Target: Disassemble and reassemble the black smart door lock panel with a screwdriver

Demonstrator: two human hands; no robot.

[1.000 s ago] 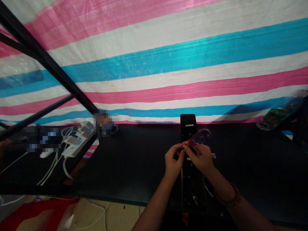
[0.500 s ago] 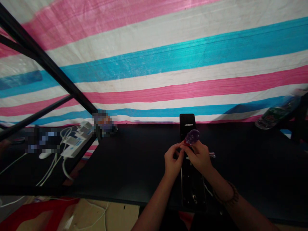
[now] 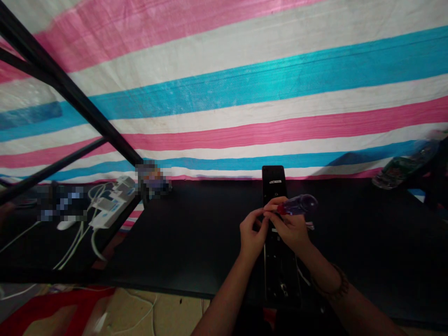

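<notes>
A purple-handled tool (image 3: 300,205) is hovering above a long black panel (image 3: 282,275), the right hand's (image 3: 294,231) fingers clamping it; the left hand's (image 3: 251,235) fingertips are pressing together, any held piece hidden. A black table (image 3: 196,238) is supporting the panel; a striped sheet (image 3: 224,98) is hanging behind.

black tabletop (image 3: 196,242) | long black panel (image 3: 278,261) | plastic bottle (image 3: 394,172), far right

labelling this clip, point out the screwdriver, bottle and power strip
Screwdriver (image 3: 298,205), head view, on its purple handle
Bottle (image 3: 399,166), head view, on its label
Power strip (image 3: 106,216), head view, on its white casing
</notes>
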